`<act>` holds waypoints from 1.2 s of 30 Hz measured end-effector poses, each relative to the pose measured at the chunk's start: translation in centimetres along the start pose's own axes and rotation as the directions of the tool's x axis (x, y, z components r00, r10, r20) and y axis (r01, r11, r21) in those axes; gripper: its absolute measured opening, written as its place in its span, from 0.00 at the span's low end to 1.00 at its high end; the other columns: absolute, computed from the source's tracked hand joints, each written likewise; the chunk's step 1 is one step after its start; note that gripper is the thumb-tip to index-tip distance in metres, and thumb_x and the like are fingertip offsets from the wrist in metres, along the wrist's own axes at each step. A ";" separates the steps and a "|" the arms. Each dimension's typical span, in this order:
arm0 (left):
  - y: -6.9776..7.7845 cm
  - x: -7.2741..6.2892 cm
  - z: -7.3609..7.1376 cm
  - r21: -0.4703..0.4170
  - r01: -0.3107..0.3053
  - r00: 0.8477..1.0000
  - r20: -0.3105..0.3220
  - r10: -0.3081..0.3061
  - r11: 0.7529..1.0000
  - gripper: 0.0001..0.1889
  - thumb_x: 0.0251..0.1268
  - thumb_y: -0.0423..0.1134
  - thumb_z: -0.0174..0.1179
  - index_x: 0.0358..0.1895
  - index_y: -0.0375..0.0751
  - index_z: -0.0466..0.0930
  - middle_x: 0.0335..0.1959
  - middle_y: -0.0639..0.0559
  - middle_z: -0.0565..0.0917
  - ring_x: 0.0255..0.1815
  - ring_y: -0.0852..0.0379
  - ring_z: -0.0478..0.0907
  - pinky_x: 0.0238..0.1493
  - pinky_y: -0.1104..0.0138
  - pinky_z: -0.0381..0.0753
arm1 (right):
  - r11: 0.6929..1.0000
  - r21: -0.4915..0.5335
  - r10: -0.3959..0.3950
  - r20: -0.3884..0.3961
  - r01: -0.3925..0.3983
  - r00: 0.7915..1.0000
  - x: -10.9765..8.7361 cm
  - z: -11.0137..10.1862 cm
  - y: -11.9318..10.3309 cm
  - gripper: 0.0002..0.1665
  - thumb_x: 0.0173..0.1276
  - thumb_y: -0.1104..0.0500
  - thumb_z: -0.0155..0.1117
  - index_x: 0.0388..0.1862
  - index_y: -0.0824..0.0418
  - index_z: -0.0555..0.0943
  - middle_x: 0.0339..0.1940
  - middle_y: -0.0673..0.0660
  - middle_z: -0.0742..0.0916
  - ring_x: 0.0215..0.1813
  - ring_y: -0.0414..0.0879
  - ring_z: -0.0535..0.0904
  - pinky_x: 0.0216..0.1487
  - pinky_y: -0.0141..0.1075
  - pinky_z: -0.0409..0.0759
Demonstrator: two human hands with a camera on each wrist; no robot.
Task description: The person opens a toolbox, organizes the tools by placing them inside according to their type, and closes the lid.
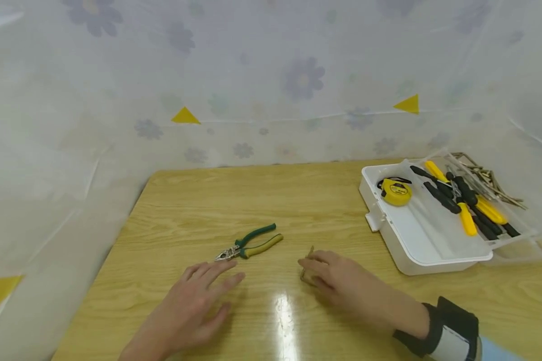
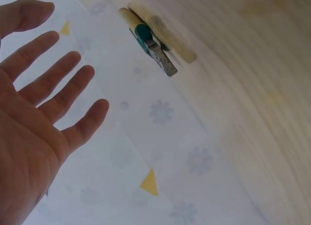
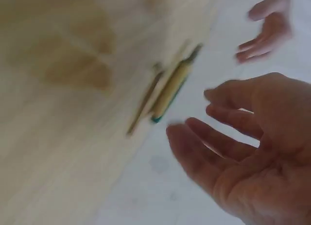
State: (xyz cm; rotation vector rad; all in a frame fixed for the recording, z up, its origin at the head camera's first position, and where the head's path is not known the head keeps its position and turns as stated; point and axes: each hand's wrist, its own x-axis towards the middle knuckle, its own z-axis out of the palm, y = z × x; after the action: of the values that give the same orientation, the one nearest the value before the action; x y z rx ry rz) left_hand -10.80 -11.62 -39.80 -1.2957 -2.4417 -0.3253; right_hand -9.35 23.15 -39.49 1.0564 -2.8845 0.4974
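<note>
A pair of pliers [image 1: 263, 247] with one green and one yellow-green handle lies on the table, jaws towards the left. My left hand [image 1: 191, 306] hovers just in front of the pliers' jaws, fingers spread and holding nothing. Further right, a thin bent brass-coloured rod [image 1: 303, 277], which looks like a hex key, is partly covered by my right hand [image 1: 339, 278]. In the right wrist view that rod [image 3: 145, 104] lies on the table beside the pliers [image 3: 170, 91]. There the right hand's fingers are loosely bent, apart from the rod, with nothing between them.
At the right stands an open white toolbox [image 1: 395, 245] with a yellow tape measure [image 1: 396, 193] inside. Its clear lid holds black and yellow hand tools [image 1: 467, 219] and several brass-coloured hex keys [image 1: 492, 180]. A flowered plastic sheet [image 1: 262, 80] hangs behind the table [image 1: 198, 200].
</note>
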 end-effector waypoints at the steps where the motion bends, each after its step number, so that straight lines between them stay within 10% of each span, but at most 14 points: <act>1: 0.0 0.0 0.0 0.001 0.004 1.000 -0.003 -0.004 1.000 0.31 0.51 0.44 0.72 0.64 0.53 0.81 0.67 0.52 0.79 0.65 0.54 0.79 0.56 0.52 0.82 | 0.999 -0.044 -0.003 0.002 0.003 1.000 0.3 0.0 0.5 0.28 0.69 0.67 0.67 0.68 0.61 0.79 0.63 0.61 0.84 0.60 0.54 0.83 0.54 0.46 0.87; 5: -0.1 0.0 -0.1 -0.007 -0.003 1.000 -0.010 0.002 1.000 0.32 0.50 0.43 0.72 0.65 0.53 0.80 0.68 0.52 0.79 0.64 0.53 0.79 0.56 0.52 0.82 | 0.983 -0.182 0.003 0.077 0.011 0.997 1.0 0.6 2.8 0.27 0.66 0.72 0.67 0.64 0.60 0.81 0.65 0.62 0.82 0.61 0.59 0.80 0.55 0.51 0.84; 13: 0.0 -0.2 0.2 -0.006 -0.001 1.000 -0.003 0.001 1.000 0.33 0.50 0.44 0.73 0.65 0.54 0.80 0.67 0.52 0.80 0.64 0.54 0.79 0.56 0.53 0.81 | 0.942 -0.335 0.016 0.050 0.002 0.999 -0.2 0.8 3.2 0.08 0.63 0.70 0.70 0.34 0.61 0.80 0.33 0.52 0.81 0.34 0.46 0.77 0.31 0.35 0.80; 19: 0.0 -0.1 0.1 -0.013 0.002 1.000 -0.022 -0.002 1.000 0.31 0.51 0.43 0.73 0.64 0.53 0.81 0.66 0.52 0.80 0.64 0.54 0.79 0.56 0.53 0.82 | 0.990 -0.016 0.141 0.034 -0.140 0.989 -1.0 -1.6 2.6 0.06 0.71 0.68 0.64 0.38 0.57 0.78 0.29 0.46 0.82 0.31 0.35 0.74 0.31 0.32 0.78; 26: 0.0 -0.1 0.2 -0.030 -0.017 0.999 -0.035 0.015 0.999 0.30 0.54 0.43 0.70 0.65 0.53 0.81 0.67 0.52 0.79 0.64 0.54 0.79 0.56 0.53 0.81 | 0.994 0.028 -0.097 -0.262 0.108 0.960 -2.4 -1.2 2.2 0.17 0.53 0.75 0.75 0.35 0.58 0.83 0.32 0.47 0.87 0.33 0.34 0.79 0.32 0.25 0.79; 36: 0.1 -0.1 0.4 -0.039 0.007 1.000 -0.025 -0.008 0.999 0.30 0.52 0.43 0.72 0.64 0.53 0.81 0.68 0.53 0.79 0.64 0.54 0.79 0.55 0.53 0.81 | 0.997 -0.070 0.015 0.019 -0.014 1.000 -3.8 -2.0 2.6 0.13 0.57 0.74 0.73 0.34 0.57 0.86 0.32 0.50 0.87 0.32 0.41 0.85 0.33 0.32 0.84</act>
State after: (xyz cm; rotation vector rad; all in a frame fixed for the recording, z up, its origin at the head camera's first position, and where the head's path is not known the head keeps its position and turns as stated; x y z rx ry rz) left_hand -10.74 -11.54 -40.18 -1.2910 -2.4311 -0.3901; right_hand -8.25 28.05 -38.85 1.0369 -2.9048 0.3859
